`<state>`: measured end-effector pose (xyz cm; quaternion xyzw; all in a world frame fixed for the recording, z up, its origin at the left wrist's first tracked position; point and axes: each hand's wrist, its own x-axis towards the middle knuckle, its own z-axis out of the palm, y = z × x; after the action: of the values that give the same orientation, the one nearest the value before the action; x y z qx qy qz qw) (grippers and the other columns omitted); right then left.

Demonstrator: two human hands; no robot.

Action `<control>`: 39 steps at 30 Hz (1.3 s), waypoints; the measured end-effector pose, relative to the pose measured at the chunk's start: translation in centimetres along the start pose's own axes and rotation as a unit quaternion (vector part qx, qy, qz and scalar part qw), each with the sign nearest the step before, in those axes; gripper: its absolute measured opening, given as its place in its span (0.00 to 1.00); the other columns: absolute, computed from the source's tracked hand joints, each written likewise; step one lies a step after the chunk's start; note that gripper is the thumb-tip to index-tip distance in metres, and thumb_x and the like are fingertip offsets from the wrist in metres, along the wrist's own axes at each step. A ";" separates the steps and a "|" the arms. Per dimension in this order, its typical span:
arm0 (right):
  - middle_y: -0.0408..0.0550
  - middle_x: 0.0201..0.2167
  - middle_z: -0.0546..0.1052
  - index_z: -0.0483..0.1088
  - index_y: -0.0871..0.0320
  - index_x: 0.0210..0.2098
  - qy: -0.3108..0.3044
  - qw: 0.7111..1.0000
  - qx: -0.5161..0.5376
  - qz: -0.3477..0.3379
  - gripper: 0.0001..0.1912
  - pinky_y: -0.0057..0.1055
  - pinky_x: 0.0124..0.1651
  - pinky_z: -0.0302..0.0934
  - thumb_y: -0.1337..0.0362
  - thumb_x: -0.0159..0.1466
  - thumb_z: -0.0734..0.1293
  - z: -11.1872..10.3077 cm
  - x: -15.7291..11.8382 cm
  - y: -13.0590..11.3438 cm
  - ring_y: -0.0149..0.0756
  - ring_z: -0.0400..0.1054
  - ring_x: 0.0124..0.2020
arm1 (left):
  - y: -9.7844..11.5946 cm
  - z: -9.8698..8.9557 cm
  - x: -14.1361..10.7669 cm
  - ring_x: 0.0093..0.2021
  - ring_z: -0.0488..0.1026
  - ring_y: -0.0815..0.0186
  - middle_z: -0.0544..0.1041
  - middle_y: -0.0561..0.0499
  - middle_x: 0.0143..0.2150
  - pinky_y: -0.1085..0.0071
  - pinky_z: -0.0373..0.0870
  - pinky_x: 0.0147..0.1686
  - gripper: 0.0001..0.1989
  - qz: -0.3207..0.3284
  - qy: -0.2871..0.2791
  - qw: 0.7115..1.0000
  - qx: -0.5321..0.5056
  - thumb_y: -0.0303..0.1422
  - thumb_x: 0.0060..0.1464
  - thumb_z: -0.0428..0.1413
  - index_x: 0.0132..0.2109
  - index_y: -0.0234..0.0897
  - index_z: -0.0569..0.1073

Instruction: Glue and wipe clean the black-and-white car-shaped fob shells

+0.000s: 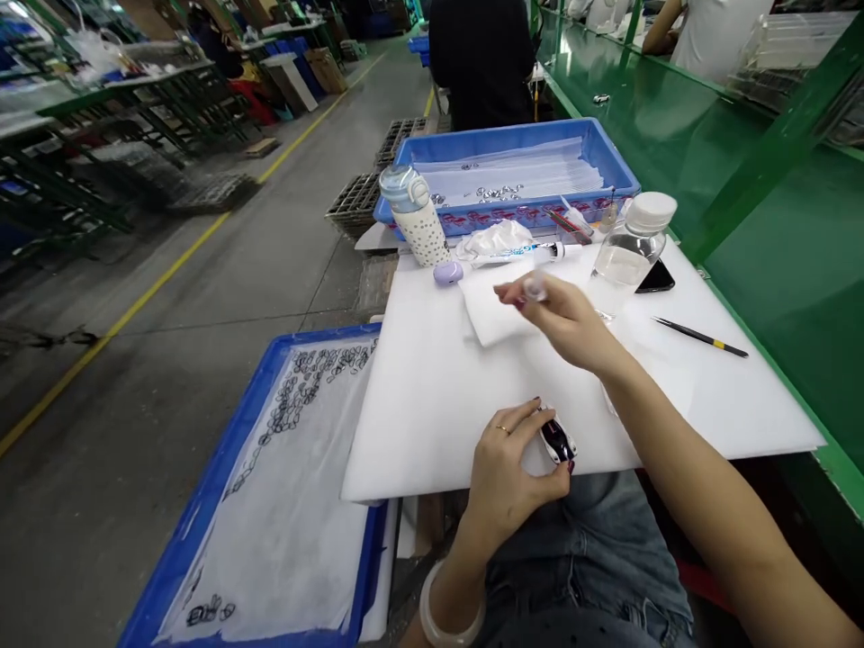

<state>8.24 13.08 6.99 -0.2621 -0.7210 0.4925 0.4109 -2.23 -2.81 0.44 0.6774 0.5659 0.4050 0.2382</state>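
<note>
My left hand [509,463] grips a small white toy car with a dark top [556,439] near the front edge of the white foam sheet [418,405]. The thumb is at one end of the car and the fingers at the other. Over a piece of white paper [490,315], my right hand [563,319] is closed around a small translucent object [535,287], blurred, its kind unclear. Right of that hand stands a clear bottle with a white cap [634,243]. Black tweezers [702,337] lie farther right, with a dark phone [656,277] behind them.
A blue bin [499,135] with small parts stands behind the sheet. A patterned drink bottle [422,225], purple case [448,274] and white tube [519,255] are at the back. On the left, a blue tray [270,360] holds dark rings. A person [482,63] sits ahead.
</note>
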 end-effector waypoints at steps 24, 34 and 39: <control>0.39 0.13 0.47 0.51 0.56 0.16 -0.001 0.944 0.322 0.073 0.37 0.35 0.27 0.46 0.28 0.58 0.59 1.5 -8.9 -2.1 0.30 0.45 0.19 | 0.5 0.5 1.0 0.41 0.76 0.59 0.82 0.51 0.39 0.61 0.73 0.44 0.16 -0.062 0.079 0.994 -0.046 0.27 0.42 0.63 0.41 0.39 0.76; 0.39 0.13 0.46 0.49 0.56 0.16 0.008 0.950 0.303 0.070 0.40 0.34 0.24 0.45 0.24 0.56 0.53 2.0 -8.5 -2.4 0.29 0.44 0.18 | 0.5 0.4 1.0 0.41 0.76 0.60 0.82 0.51 0.39 0.62 0.72 0.44 0.14 -0.063 0.072 0.994 -0.045 0.27 0.42 0.63 0.40 0.39 0.76; 0.40 0.12 0.46 0.49 0.55 0.16 0.014 0.952 0.300 0.067 0.40 0.34 0.24 0.45 0.24 0.57 0.51 2.1 -8.5 -2.5 0.29 0.44 0.18 | 0.5 0.4 1.0 0.41 0.76 0.60 0.82 0.52 0.39 0.62 0.72 0.43 0.14 -0.067 0.073 0.994 -0.046 0.27 0.42 0.63 0.40 0.40 0.76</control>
<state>11.02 4.44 6.07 -0.1816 -0.5153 0.7089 0.4461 -1.55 -1.96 0.89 0.5950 0.6067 0.4619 0.2542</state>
